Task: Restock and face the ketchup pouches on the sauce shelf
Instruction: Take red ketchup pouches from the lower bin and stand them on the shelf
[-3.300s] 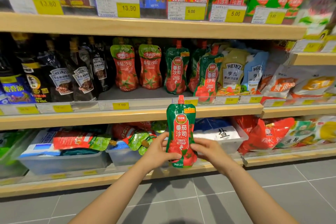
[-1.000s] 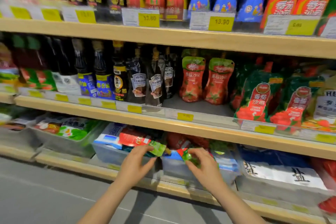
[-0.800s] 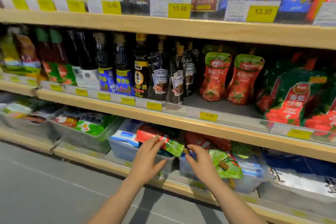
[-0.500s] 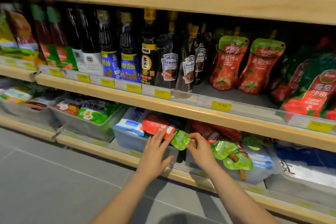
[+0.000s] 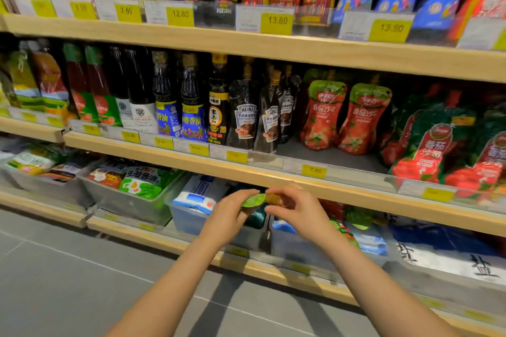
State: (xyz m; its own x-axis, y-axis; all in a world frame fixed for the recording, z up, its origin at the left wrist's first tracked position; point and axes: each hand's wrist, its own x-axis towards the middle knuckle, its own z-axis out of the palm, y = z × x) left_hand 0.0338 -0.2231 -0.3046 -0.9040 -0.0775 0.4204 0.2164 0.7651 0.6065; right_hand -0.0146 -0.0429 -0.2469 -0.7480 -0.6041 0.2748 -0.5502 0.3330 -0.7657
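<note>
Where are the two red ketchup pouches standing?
The red ketchup pouches stand on the middle shelf, right of centre, between the Heinz bottles and the green pouches.

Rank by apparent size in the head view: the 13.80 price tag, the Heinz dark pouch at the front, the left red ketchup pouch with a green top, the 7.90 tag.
1. Left red ketchup pouch and Heinz dark pouch: about alike, so unranked.
2. 13.80 price tag.
3. 7.90 tag, smallest.

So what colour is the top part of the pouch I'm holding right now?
Green, seen in the head view: the pouch top shows between the left hand and right hand.
</note>
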